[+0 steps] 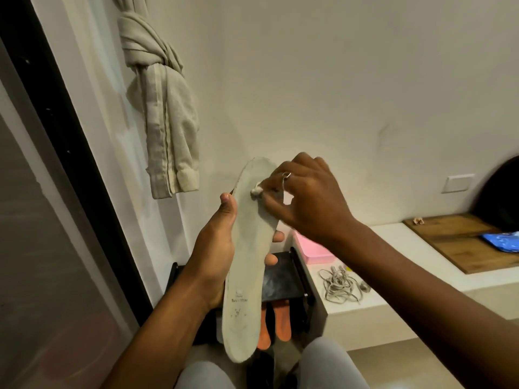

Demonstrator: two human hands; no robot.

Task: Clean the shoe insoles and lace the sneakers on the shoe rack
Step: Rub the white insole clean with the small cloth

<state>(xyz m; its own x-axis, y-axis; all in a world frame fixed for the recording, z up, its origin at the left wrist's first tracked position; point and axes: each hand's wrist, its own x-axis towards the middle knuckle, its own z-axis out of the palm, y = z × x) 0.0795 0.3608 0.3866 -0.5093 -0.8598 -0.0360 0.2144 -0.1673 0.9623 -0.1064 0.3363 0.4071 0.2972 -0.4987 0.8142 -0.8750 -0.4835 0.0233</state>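
Note:
My left hand grips a pale grey-green insole around its middle, thumb on the left edge and fingertips showing at the right edge. The insole stands nearly upright, toe end up. My right hand pinches a small white wad of cloth or tissue and presses it against the insole's upper part. Below, the black shoe rack holds two orange insoles on a lower level. A tangle of grey shoelaces lies on the white ledge to the right.
A pink box sits on the white ledge beside the rack. Farther right lie a wooden board and a blue packet. A knotted beige curtain hangs at the left, next to a dark-framed glass door.

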